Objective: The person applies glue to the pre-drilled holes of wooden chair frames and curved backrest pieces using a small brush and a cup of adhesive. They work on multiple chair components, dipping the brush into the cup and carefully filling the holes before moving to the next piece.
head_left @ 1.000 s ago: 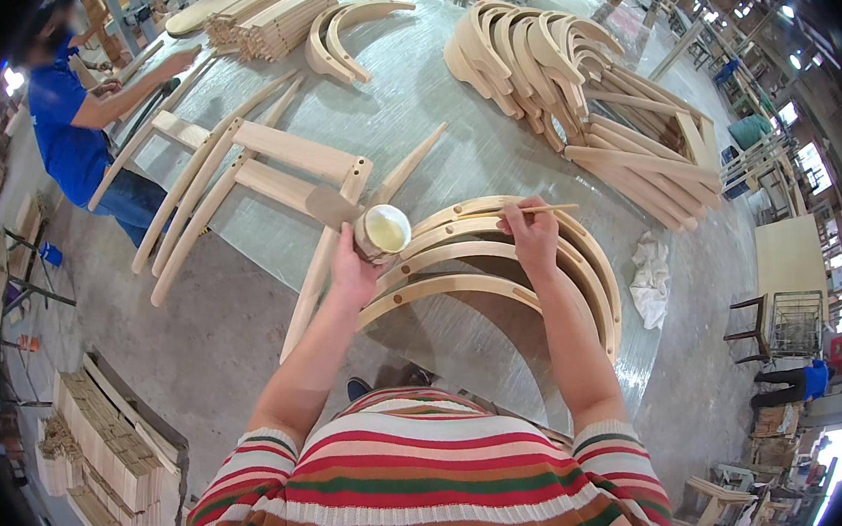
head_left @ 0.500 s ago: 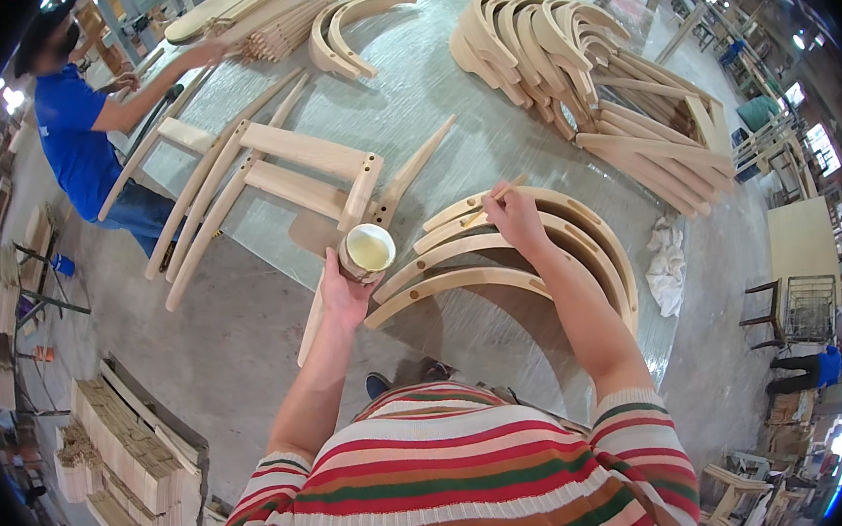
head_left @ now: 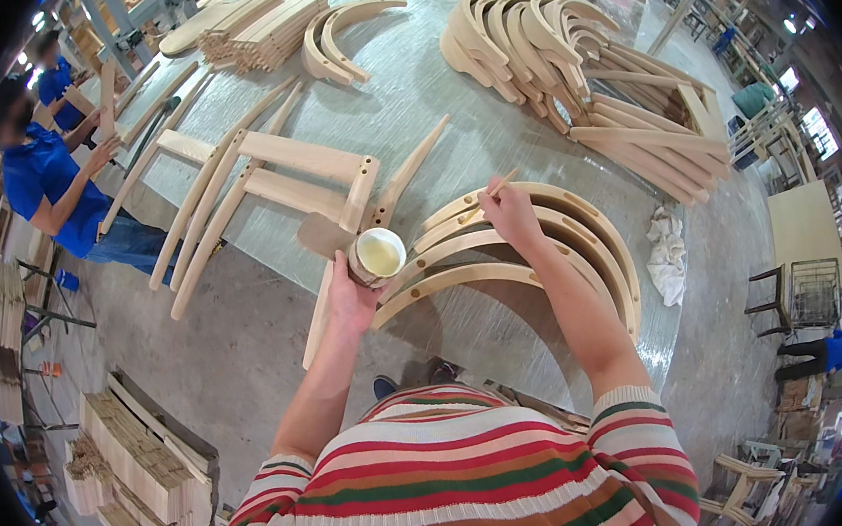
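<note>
The left hand [head_left: 350, 298] is wrapped around a cup [head_left: 378, 258], with its mouth up and pale yellow stuff inside. The right hand [head_left: 511, 214] is pinched tight on a thin stick [head_left: 501, 184]. The stick's low end points down and left of that hand, close to the bars [head_left: 466, 275]. I cannot tell if the tip touches wood.

The bars are curved and lie side by side on the table [head_left: 388, 97], under and around the right hand, and to the right of the left hand. They have little holes, and one hole [head_left: 468, 200] is just left of the right hand, near the stick.

To do this well, I think the stick should be held lightly and steered with small finger moves. The cup is best held level and near the bars, so drips are less likely to land on the table. A little stuff on the tip seems better than a big blob. The right arm passes over the near bars, so it should be held up off them.

A white rag [head_left: 667, 255] lies to the right of the right hand, handy for wiping.
</note>
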